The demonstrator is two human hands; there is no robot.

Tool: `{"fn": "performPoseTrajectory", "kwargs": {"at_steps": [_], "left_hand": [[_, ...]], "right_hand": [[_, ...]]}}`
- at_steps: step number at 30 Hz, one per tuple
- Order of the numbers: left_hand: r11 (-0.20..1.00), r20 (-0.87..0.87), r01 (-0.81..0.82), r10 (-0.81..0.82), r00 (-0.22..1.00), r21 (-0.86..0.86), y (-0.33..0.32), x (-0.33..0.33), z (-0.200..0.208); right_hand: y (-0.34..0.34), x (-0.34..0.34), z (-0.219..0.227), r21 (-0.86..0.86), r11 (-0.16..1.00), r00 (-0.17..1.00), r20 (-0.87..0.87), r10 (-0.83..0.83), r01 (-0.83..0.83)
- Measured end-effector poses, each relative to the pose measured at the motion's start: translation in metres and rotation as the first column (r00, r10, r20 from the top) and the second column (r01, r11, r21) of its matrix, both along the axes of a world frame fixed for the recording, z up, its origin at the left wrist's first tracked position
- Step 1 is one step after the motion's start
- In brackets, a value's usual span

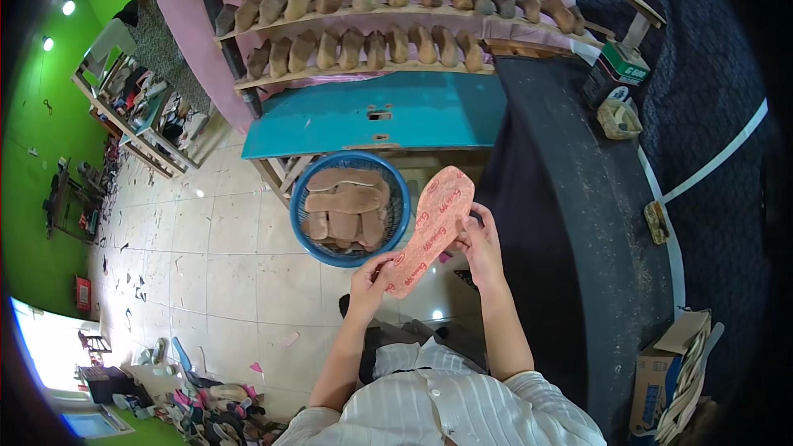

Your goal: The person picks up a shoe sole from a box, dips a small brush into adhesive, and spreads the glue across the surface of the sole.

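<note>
A pinkish insole (434, 231) with red print slants up to the right in front of me, held between both hands. My left hand (372, 281) pinches its narrow lower end. My right hand (481, 246) grips the right edge near the broad upper end, thumb against the printed face. Just beyond my left hand, a round blue plastic basket (406, 215) stands on the floor. Several brown sole-shaped pieces (351, 202) lie stacked inside it; the lower ones are mostly hidden.
A teal bench (330, 120) stands beyond the basket, below shelves (372, 74) lined with several shoe lasts (351, 48). To my right runs a dark-covered table (570, 198) with a green tin (615, 70) and a small basket (619, 119). Shoes and scraps (219, 405) pile up at lower left.
</note>
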State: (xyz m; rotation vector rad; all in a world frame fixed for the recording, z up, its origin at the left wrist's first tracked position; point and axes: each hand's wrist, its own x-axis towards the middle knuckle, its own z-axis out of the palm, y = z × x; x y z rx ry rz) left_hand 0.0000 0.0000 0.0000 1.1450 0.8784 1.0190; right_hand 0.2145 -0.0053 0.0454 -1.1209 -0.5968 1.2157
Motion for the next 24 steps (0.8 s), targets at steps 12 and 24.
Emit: {"fn": "performPoseTrajectory", "kwargs": {"at_steps": [12, 24], "left_hand": [[0.987, -0.109, -0.068, 0.052, 0.993, -0.146, 0.134, -0.15, -0.05], [0.953, -0.038, -0.097, 0.089, 0.995, -0.286, 0.199, -0.174, -0.097]], "right_hand": [[0.097, -0.136, -0.062, -0.114, 0.983, 0.981, -0.115, -0.155, 0.142], [0.135, -0.168, -0.086, -0.213, 0.956, 0.957, -0.163, -0.24, 0.204]]}}
